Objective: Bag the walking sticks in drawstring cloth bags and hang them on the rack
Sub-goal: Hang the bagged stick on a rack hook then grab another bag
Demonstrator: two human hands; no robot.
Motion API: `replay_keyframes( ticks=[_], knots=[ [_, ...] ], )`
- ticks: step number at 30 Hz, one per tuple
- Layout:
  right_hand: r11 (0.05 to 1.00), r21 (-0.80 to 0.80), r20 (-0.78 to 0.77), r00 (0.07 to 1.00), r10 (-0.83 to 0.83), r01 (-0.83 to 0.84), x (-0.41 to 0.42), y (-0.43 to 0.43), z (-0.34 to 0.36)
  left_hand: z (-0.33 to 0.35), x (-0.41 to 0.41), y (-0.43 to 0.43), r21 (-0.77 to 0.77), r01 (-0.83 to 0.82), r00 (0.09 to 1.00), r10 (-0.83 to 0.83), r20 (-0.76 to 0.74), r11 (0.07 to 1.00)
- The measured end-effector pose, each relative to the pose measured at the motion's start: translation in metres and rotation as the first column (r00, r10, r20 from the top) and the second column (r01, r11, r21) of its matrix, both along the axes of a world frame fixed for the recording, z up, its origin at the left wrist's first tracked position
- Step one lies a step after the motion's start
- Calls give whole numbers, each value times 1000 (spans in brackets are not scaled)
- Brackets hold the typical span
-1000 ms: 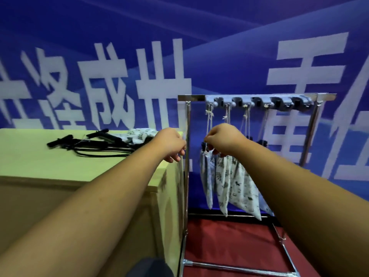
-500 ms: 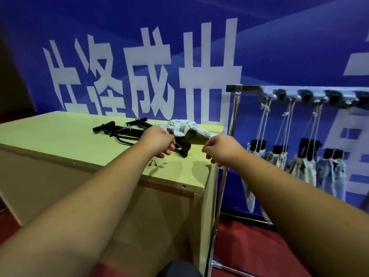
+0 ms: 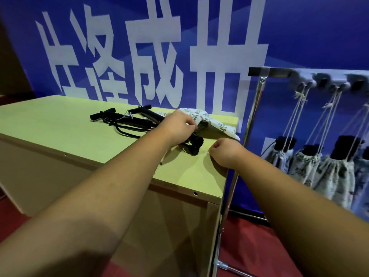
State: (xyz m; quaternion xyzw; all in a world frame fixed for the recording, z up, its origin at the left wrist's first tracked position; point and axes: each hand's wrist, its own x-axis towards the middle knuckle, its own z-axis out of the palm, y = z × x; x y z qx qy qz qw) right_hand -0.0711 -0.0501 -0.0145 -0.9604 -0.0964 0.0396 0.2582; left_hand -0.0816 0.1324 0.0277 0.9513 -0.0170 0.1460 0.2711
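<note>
Folded black walking sticks (image 3: 127, 121) lie in a pile on the pale green table (image 3: 60, 124). A leaf-printed cloth bag (image 3: 211, 121) lies flat beside them at the table's back right corner. My left hand (image 3: 177, 126) rests over the near end of a stick, its bent fingers at the bag's edge; the back of the hand hides what they touch. My right hand (image 3: 225, 151) hovers in a loose fist above the table's right edge and holds nothing that I can see. Several bagged sticks (image 3: 335, 172) hang by their cords on the rack (image 3: 257, 100) at right.
The rack's chrome post stands tight against the table's right side, with a row of grey hooks (image 3: 323, 80) on its top bar. A blue banner wall runs behind everything. Red floor shows below. A small dark pin-like item (image 3: 160, 162) lies near the table's front.
The view swung left from the rack to the table. Both hands left the hung bags; my left hand reached forward onto the stick pile, and my right hand came over the table's edge.
</note>
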Motion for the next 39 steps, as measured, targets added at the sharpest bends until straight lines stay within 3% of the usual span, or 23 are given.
replay_keyframes(
  ticks=[5, 12, 14, 17, 19, 26, 31, 34, 39],
  knots=[
    [1000, -11, -44, 999, -15, 15, 4, 1, 3, 2, 24, -17, 177, 18, 983, 14, -180, 984],
    [987, 139, 6, 997, -76, 74, -13, 0, -8, 28, 14, -35, -224, 83, 992, -60, 109, 971],
    [958, 250, -34, 990, -134, 138, -18, -3, -8, 46, 1, -40, -258, 127, 981, -83, 175, 958],
    [827, 518, -120, 976, -183, 219, -36, -10, 7, 74, -23, -48, -230, 209, 945, -136, 298, 950],
    [768, 603, -110, 976, -187, 215, -48, -15, 19, 88, -34, -53, -248, 264, 914, -160, 372, 932],
    [778, 624, 198, 948, -249, 74, -79, -58, 52, 128, -73, -79, -410, 396, 871, -195, 450, 822],
    [580, 815, 123, 974, -191, 11, -112, -98, 66, 123, -72, -94, -682, 394, 919, -275, 282, 616],
    [435, 897, 20, 977, -214, 77, -128, -122, 65, 91, -81, -120, -772, 259, 941, -331, 67, 581],
    [216, 935, -251, 955, -159, 282, -145, -160, 39, 17, -108, -166, -790, 224, 823, -545, -162, 572]
  ],
)
